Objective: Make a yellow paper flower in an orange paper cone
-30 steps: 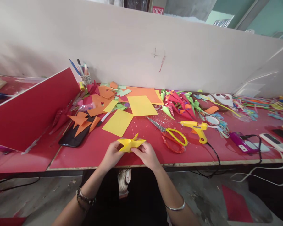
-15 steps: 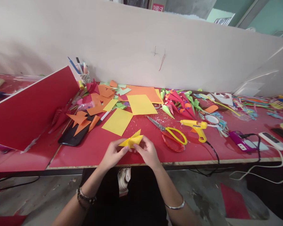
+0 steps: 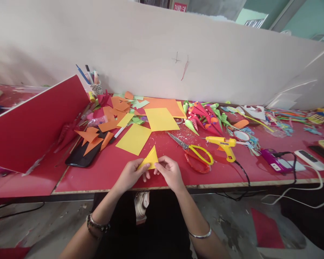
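Both the left hand [image 3: 130, 175] and right hand [image 3: 171, 173] pinch a folded yellow paper [image 3: 150, 158] between them, over the desk [image 3: 97, 180] near its front edge; scissors [image 3: 188, 147] and a glue gun [image 3: 223, 142] lie rightward.

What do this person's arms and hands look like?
The left hand and right hand wear no gloves, and no sleeves show on the forearms. Dark bracelets, seemingly beaded, circle the left forearm; a thin, silvery bangle circles the right forearm.
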`<state>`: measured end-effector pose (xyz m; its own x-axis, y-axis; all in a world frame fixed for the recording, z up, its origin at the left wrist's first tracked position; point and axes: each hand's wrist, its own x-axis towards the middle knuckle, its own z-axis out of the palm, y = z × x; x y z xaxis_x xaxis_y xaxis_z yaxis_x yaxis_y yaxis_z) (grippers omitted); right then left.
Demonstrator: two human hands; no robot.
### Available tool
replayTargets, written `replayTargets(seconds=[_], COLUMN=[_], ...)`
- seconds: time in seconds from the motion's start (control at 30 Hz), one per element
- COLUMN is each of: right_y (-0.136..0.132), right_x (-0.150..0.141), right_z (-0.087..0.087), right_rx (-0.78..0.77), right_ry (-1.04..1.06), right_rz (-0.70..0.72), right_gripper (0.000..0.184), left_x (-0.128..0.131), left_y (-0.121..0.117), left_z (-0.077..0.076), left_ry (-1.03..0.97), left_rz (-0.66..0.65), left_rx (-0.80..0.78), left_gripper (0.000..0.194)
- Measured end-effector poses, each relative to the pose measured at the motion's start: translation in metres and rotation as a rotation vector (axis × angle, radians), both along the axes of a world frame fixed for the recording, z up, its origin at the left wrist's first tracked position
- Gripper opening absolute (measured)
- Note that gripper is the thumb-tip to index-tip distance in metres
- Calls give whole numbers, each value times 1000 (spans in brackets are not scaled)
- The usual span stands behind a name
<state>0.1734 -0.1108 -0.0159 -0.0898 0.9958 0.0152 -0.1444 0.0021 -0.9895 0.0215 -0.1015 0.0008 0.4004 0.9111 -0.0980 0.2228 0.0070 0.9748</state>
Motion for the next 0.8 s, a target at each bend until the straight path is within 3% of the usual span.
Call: replayTargets(seconds=[0.13,0.27,0.5,0.67,0.8], right_y=[2,4,-1,-2,-2], right_x=[-2,-1,0,0,1], right_z=[-1,-2,1,3,2], right_rx=[-30,-71,54,27,30], right_ry=[73,69,30,-51,-65], right_rz=[-29,50,29,-41,-7], right_gripper=[23,26,21,18,19], left_x=[-1,-2,1,-7,-15], left_y=[-3,-5,-5,-1,7], left_z=[-4,-6,-6,1,6], left_ry=[-21,-47,0,31,54], left_rz=[69,36,94,-26,-128], left_rx=[-20,-28,43,71,6], left_gripper=[29,30,32,31,29])
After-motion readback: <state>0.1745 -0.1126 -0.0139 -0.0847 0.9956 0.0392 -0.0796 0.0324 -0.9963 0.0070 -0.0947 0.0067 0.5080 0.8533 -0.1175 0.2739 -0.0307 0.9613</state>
